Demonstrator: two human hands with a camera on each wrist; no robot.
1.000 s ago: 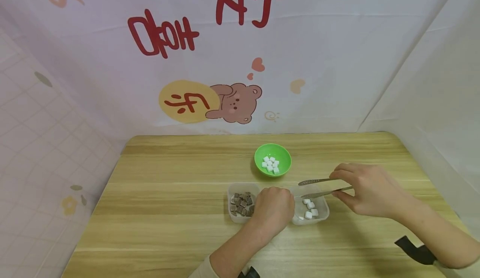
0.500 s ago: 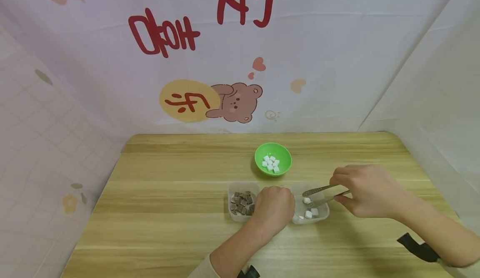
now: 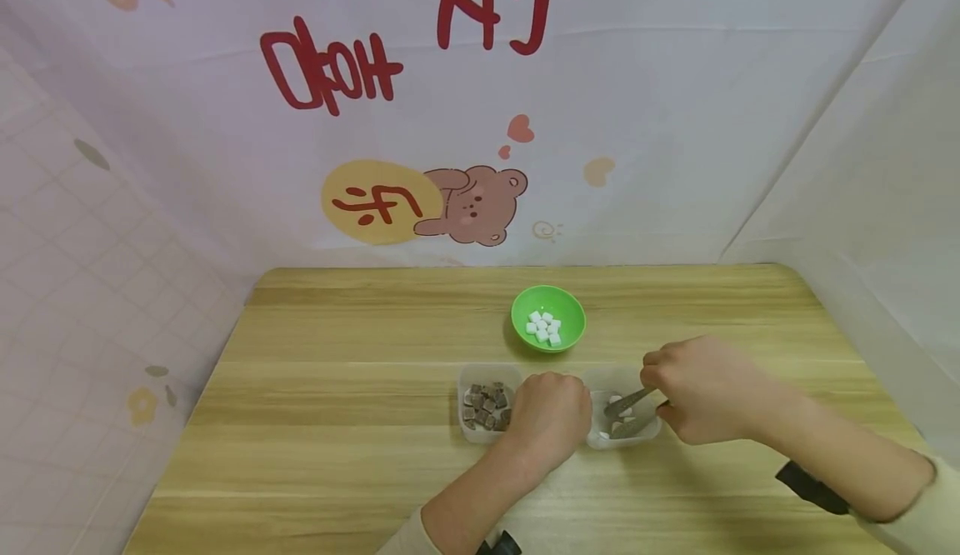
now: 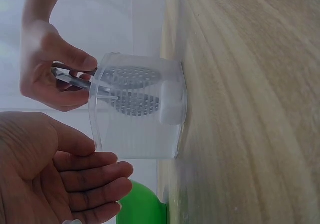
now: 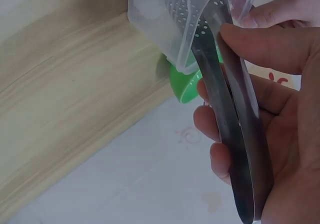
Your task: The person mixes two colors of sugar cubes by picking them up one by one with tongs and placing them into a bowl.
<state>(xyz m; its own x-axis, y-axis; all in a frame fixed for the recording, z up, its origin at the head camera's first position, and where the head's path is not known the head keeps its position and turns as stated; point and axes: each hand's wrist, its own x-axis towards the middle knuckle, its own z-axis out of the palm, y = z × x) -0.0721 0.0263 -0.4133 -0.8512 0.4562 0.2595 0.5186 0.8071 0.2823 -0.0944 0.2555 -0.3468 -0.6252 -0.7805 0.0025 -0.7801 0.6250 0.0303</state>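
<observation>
My right hand (image 3: pixel 708 388) grips metal tongs (image 5: pixel 240 129) with perforated tips. The tips reach down into a clear plastic container (image 4: pixel 142 141), close to a white cube (image 4: pixel 171 103) at its bottom; whether they pinch a cube I cannot tell. Several white cubes lie in this container, partly hidden by the tongs. At the container's left side, my left hand (image 3: pixel 551 422) pinches its rim between thumb and forefinger, the other fingers loosely curled. Just left of that hand, a second clear container (image 3: pixel 467 434) holds several brown cubes, its right side hidden behind the hand.
Behind the containers stands a green bowl (image 3: pixel 573 313) with several white cubes in it. Everything is on a wood-grain table (image 3: pixel 337 422). A white printed cloth (image 3: pixel 645 105) hangs along the table's back edge, and pale cloth borders both sides.
My right hand has moved left and slightly down, taking the tongs deeper into the right container. The tong tips have come closer together. My left hand stays at the container's edge.
</observation>
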